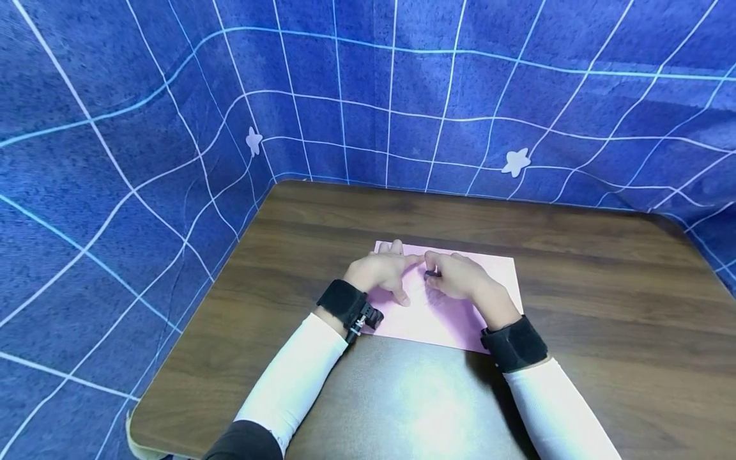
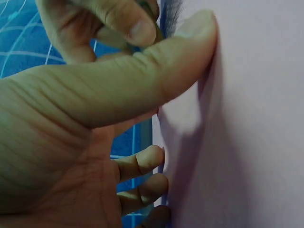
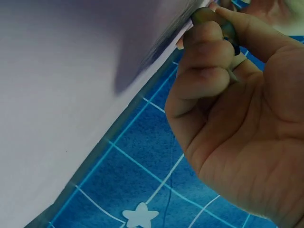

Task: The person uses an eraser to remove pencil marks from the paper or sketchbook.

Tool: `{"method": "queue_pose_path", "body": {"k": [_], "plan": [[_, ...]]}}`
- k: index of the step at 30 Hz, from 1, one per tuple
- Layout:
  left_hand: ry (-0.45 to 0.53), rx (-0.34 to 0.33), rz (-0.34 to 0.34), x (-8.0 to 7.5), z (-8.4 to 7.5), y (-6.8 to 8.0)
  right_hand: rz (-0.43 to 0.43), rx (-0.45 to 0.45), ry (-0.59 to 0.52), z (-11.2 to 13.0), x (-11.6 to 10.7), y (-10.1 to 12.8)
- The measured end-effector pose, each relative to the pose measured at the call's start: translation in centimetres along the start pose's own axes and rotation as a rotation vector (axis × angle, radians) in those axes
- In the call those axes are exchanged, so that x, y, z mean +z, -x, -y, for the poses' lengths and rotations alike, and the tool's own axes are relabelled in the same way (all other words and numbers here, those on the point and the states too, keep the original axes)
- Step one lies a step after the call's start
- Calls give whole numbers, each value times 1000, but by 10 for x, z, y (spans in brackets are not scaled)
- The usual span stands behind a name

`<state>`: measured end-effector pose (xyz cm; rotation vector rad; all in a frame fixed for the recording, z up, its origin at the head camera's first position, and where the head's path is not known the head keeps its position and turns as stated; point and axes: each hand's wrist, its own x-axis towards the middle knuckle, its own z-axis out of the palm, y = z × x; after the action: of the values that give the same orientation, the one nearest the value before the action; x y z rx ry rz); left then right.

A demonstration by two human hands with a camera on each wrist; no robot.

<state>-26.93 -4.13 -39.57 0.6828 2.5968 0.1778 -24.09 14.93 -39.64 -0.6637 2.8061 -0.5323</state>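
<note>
A pink sheet of paper (image 1: 443, 319) lies on the wooden table under both hands. My left hand (image 1: 382, 271) rests on its left part with the fingers spread, thumb pressing the sheet. The left thumb (image 2: 137, 76) crosses the left wrist view. My right hand (image 1: 460, 276) pinches a small dark object (image 1: 432, 274) with curled fingers, near the left index fingertip. In the right wrist view this object (image 3: 204, 16) looks dark olive with a rounded end; its kind is mostly hidden by the fingers. Fine dark strokes (image 2: 172, 19) show on the paper beside the fingertips.
The brown wooden table (image 1: 621, 287) extends around the paper, with a bright glare at its front. Blue grid-patterned cloth (image 1: 356, 83) with pale stars (image 1: 516, 162) hangs behind and at the left. Black straps (image 1: 514, 345) circle both wrists, over white sleeves.
</note>
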Motion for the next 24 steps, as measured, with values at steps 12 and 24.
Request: {"method": "queue_pose_path", "body": {"k": [12,24], "plan": [[-79,114,48,15,-1,30,6,54,-12,1,3,-5],[-66,117,97,18,1,29,45,102,29,4,5,-6]]}}
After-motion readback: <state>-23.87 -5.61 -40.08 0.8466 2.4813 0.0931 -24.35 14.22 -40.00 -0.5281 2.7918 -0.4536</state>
